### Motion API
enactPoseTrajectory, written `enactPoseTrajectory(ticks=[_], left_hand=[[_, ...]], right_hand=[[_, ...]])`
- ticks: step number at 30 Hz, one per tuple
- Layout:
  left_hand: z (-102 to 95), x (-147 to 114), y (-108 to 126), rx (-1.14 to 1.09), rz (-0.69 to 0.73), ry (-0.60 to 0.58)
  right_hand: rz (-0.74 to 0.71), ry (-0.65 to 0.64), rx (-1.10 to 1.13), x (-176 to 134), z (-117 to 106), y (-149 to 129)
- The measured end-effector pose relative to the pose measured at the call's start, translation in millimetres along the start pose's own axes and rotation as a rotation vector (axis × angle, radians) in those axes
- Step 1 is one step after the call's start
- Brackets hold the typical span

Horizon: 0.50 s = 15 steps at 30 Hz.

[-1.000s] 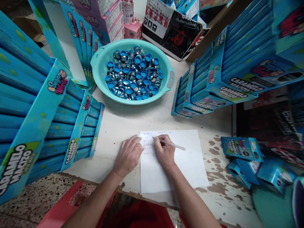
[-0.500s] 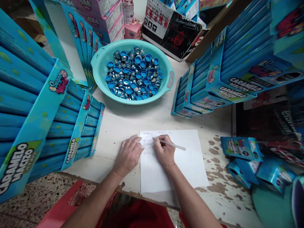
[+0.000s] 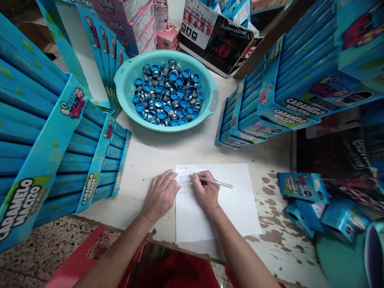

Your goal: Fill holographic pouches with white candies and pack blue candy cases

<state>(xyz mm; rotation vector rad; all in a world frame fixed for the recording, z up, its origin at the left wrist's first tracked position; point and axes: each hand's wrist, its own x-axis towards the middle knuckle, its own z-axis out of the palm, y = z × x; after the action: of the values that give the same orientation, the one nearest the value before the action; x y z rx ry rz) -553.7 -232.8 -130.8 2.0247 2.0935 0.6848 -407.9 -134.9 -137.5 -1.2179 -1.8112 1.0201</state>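
A white sheet of paper [image 3: 231, 212] lies on the worn white table, with several short lines of handwriting at its upper left. My right hand [image 3: 206, 189] rests on the sheet, its fingers closed round a slim pen [image 3: 222, 184]. The pen's tip is at the written lines, and its rear end points right. My left hand [image 3: 162, 194] lies flat, palm down, at the paper's left edge, fingertips touching the margin. It holds nothing.
Beyond the paper stands a turquoise basin [image 3: 126, 100] full of blue-lined metal caps [image 3: 169, 96]. Stacked blue candy boxes rise at left [image 3: 60, 148] and right [image 3: 270, 104]. Folded blue cartons [image 3: 303, 188] lie at the right edge, near a green container [image 3: 339, 256].
My right hand and the pen have shifted very slightly left over the writing. The left hand stays in place. The whole view has drifted a little.
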Motion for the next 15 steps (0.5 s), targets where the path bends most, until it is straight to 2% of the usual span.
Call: enactPoseTrajectory(ticks=[8,15], left_hand=[[-2.4,2.0,0.9,-0.016,-0.016,-0.012],[-1.6,1.8,0.7,-0.024,-0.018,-0.005]], right_hand=[[0.074,0.03,0.027,0.3,2.0,3.9],[0.112,0.002,0.041,-1.7,2.0,4.3]])
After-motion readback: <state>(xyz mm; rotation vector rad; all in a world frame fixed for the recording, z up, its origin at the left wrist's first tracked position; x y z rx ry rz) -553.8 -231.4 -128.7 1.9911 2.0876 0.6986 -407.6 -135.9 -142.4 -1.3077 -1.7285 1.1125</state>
